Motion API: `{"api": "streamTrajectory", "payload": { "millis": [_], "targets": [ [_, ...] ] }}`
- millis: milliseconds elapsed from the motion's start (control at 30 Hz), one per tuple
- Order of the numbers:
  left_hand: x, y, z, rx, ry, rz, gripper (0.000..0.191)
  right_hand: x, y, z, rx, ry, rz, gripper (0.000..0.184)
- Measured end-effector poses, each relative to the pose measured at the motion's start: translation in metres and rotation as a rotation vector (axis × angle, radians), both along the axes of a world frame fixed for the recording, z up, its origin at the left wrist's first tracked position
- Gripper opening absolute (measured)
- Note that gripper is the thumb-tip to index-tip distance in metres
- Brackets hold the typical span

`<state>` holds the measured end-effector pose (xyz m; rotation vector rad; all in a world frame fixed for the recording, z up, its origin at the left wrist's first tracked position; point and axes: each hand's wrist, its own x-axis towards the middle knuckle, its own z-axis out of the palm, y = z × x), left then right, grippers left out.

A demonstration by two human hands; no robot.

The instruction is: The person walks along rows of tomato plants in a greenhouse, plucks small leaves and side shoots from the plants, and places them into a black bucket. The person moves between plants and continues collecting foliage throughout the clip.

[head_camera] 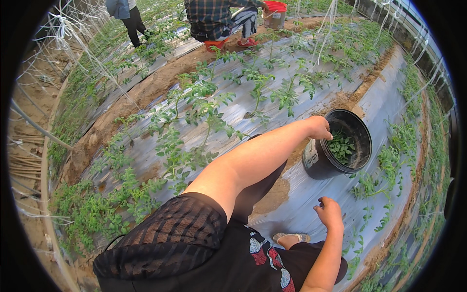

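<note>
My left hand [319, 127] reaches across to the near-left rim of a black plastic bucket [328, 160], and its fingers close over that rim. The bucket tilts a little and carries a pale label with writing. Loose green leaf cuttings [342, 148] lie inside it. Below the bucket, my right hand [329, 213] hangs over silvery plastic mulch film [284, 211]; its fingers are loosely curled with a gap at the thumb, and I see nothing in them.
Young tomato plants [208, 113] grow through the film on my left, more plants [394, 157] on the right. A soil furrow [146, 98] runs behind. One person [215, 22] sits on a red seat near a red-rimmed bucket [274, 15]; another [131, 22] stands farther off. White strings [330, 22] hang down.
</note>
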<state>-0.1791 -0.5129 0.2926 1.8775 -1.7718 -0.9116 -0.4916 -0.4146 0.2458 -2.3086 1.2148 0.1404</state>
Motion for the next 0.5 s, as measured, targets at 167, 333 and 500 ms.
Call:
{"api": "streamTrajectory", "payload": {
  "millis": [167, 333, 500],
  "targets": [
    [-0.0028, 0.003, 0.0082, 0.022, 0.028, -0.006, 0.05, -0.0022, -0.0017, -0.0016, -0.006, 0.005, -0.004, 0.036],
    [-0.0016, 0.0042, 0.0074, 0.011, -0.023, -0.011, 0.049, 0.0009, -0.0005, -0.0024, -0.002, -0.003, 0.004, 0.036],
    [-0.0014, 0.005, 0.0078, 0.021, -0.015, -0.008, 0.049, 0.0008, -0.0007, -0.0072, -0.031, 0.001, 0.02, 0.035]
  ]
}}
